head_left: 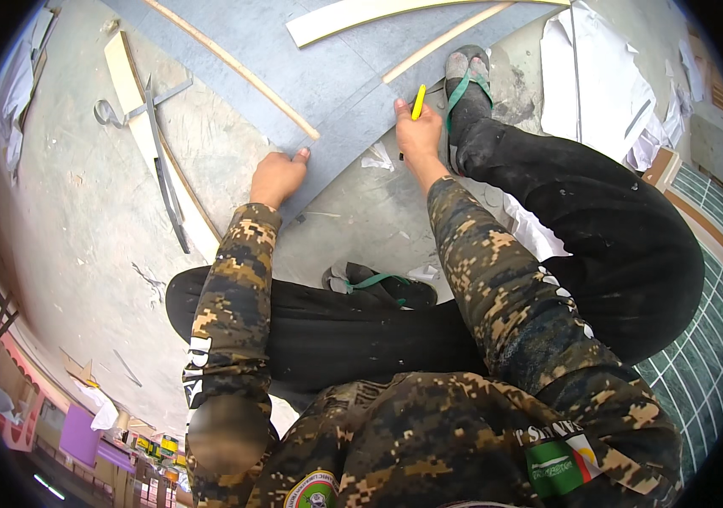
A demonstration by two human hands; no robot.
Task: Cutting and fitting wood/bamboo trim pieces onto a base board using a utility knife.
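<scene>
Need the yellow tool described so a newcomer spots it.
Find the big grey sheet. At its lower-right edge is the right grip, the slim yellow tool poking up from it. Vivid yellow sets it apart from the pale strip nearby.

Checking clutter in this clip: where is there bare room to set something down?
Bare floor lies left of the long pale board; the gray sheet is bare between the two wooden sticks. Crowded: around the right hand, with the yellow tool in its grip, the right foot beside it and white paper beyond.

The camouflage shirt bears white lettering (sleeves and chest).
</scene>
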